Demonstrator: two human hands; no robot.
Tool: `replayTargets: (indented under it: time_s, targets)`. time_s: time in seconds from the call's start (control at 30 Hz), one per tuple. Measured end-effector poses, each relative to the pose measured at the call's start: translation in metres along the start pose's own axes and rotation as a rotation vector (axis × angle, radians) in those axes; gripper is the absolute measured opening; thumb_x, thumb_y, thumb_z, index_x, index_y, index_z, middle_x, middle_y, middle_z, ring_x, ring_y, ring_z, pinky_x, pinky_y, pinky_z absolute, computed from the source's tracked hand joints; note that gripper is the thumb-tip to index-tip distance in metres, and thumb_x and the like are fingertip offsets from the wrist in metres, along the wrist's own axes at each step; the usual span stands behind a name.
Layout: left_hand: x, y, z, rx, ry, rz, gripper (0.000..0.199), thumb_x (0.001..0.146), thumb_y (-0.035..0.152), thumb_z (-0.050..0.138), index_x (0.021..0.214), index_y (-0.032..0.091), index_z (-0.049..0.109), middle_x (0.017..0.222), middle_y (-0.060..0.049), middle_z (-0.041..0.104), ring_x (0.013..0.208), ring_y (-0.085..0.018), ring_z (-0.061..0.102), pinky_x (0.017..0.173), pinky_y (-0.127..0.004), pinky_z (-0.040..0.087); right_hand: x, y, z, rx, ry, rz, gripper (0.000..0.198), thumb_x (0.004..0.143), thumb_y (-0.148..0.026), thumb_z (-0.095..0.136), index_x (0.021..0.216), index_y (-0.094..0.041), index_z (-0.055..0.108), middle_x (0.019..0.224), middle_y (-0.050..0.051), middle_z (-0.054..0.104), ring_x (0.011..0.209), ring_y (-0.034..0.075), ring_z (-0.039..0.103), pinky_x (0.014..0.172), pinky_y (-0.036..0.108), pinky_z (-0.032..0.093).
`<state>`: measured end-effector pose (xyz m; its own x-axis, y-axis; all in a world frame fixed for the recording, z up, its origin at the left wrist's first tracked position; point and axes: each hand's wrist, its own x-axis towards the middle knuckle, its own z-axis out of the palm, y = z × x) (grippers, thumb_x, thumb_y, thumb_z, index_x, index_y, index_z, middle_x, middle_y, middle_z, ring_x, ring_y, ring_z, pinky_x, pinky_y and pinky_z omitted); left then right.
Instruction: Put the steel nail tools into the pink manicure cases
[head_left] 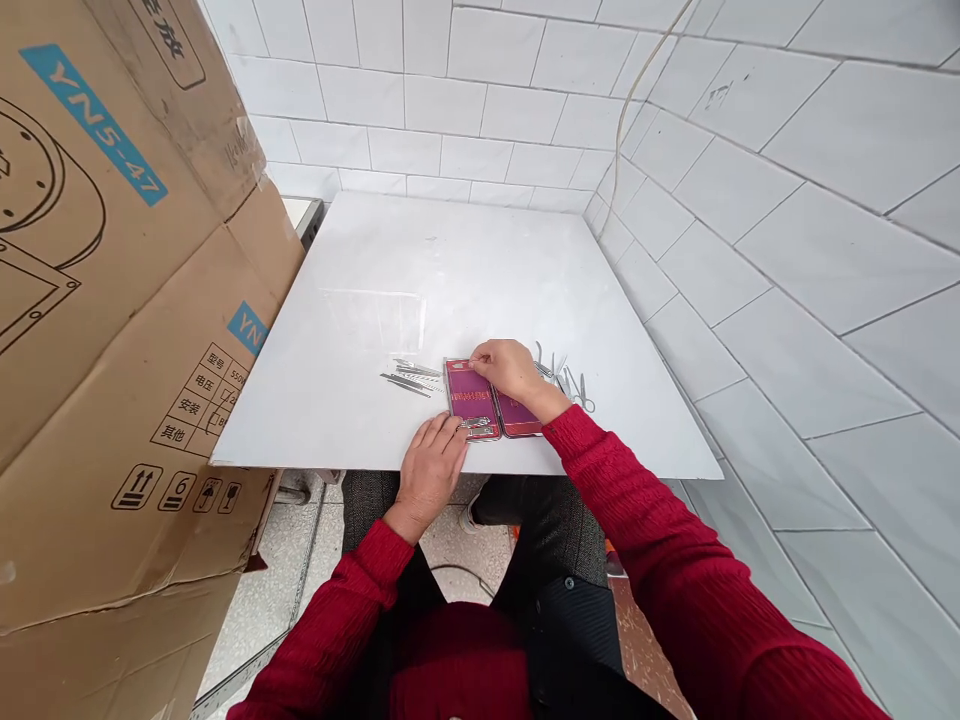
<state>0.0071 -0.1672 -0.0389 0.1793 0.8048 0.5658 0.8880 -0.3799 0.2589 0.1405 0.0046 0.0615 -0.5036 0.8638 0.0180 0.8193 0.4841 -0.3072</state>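
Note:
An unfolded manicure case [474, 385] with a purple and red lining lies near the table's front edge. My left hand [433, 465] grips its lower left corner, fingers over the edge, beside nail clippers [478, 430] set in the lining. Over the upper part of the case, my right hand [512, 370] is closed in a pinch at the top of the left panel. Whatever sits between those fingertips is too small to name. This hand and wrist cover much of the right panel.
Several slim metal tools [412, 377] lie left of the case. Small scissors [585, 393] and other metal tools lie to its right. A large cardboard box [150, 300] borders the white table [480, 260] on the left; a tiled wall [787, 270] rises on the right.

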Motion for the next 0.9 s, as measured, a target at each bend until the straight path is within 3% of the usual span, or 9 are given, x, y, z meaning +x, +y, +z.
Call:
replayTargets:
  time_s: [0.33, 0.53, 0.67, 0.9]
  targets:
    - [0.001, 0.002, -0.002, 0.003, -0.012, -0.007, 0.028, 0.103, 0.02, 0.048, 0.127, 0.021, 0.062, 0.13, -0.01, 0.068, 0.131, -0.027, 0.058, 0.11, -0.049, 0.05, -0.002, -0.02, 0.011, -0.064, -0.068, -0.128, 0.027, 0.094, -0.022, 0.052, 0.08, -0.019, 0.075, 0.082, 0.004, 0.073, 0.072, 0.016, 0.058, 0.062, 0.028, 0.028]
    - [0.001, 0.003, -0.002, 0.027, -0.001, -0.004, 0.025, 0.103, 0.02, 0.049, 0.123, 0.02, 0.063, 0.128, -0.009, 0.069, 0.13, -0.027, 0.059, 0.108, -0.049, 0.051, 0.003, -0.045, 0.017, -0.056, -0.114, -0.187, 0.027, 0.094, -0.019, 0.052, 0.096, -0.021, 0.078, 0.098, 0.005, 0.075, 0.085, 0.017, 0.062, 0.068, 0.026, 0.034]
    - [-0.001, 0.003, 0.0, 0.032, 0.004, -0.009, 0.025, 0.103, 0.02, 0.049, 0.123, 0.019, 0.064, 0.126, -0.01, 0.07, 0.129, -0.027, 0.06, 0.108, -0.05, 0.051, 0.01, -0.063, 0.024, -0.11, -0.111, -0.26, 0.028, 0.095, -0.015, 0.05, 0.092, -0.021, 0.077, 0.103, 0.005, 0.073, 0.091, 0.018, 0.062, 0.068, 0.027, 0.035]
    - [-0.002, 0.002, 0.001, 0.036, -0.016, -0.009, 0.026, 0.103, 0.02, 0.049, 0.124, 0.018, 0.064, 0.128, -0.01, 0.069, 0.13, -0.028, 0.059, 0.11, -0.049, 0.05, 0.025, -0.062, 0.042, -0.154, -0.065, -0.234, 0.026, 0.099, -0.019, 0.048, 0.1, -0.02, 0.075, 0.104, 0.007, 0.072, 0.093, 0.019, 0.062, 0.066, 0.028, 0.034]
